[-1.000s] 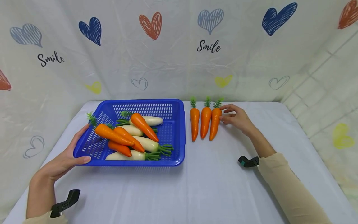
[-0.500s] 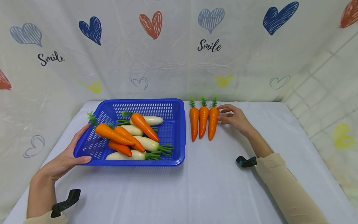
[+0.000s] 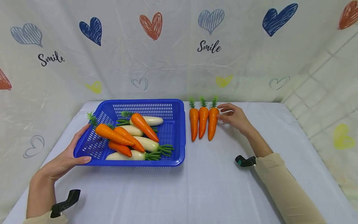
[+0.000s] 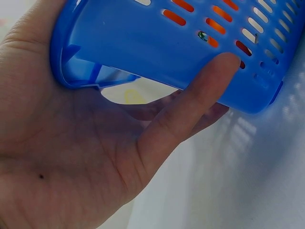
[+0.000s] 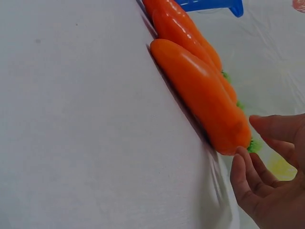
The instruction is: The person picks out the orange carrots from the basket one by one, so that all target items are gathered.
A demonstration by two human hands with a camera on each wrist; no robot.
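My left hand (image 3: 62, 160) grips the left end of a blue plastic basket (image 3: 179, 158), thumb at its front corner. In the left wrist view its fingers (image 4: 190, 105) lie against the slotted wall under the rim. Orange carrots (image 3: 112, 135) lie over white radishes (image 3: 145, 143) inside. To the basket's right, three carrots stand side by side in a row, leafy tops toward the back. Beside the top of the rightmost carrot (image 3: 213, 123) is my right hand (image 3: 235, 118), fingers loosely bent, fingertips right at its side. The right wrist view shows thumb and fingers apart near its thick end.
A white cloth (image 3: 167, 196) covers the table. Behind it hangs a pale curtain (image 3: 176, 62) printed with hearts and "Smile". A black camera mount (image 3: 65, 203) sits on the left wrist, another mount (image 3: 245, 161) on the right.
My right hand has shifted slightly left, and the three carrots have moved left with it, now closer together and straighter. The left hand and basket have stayed in place.
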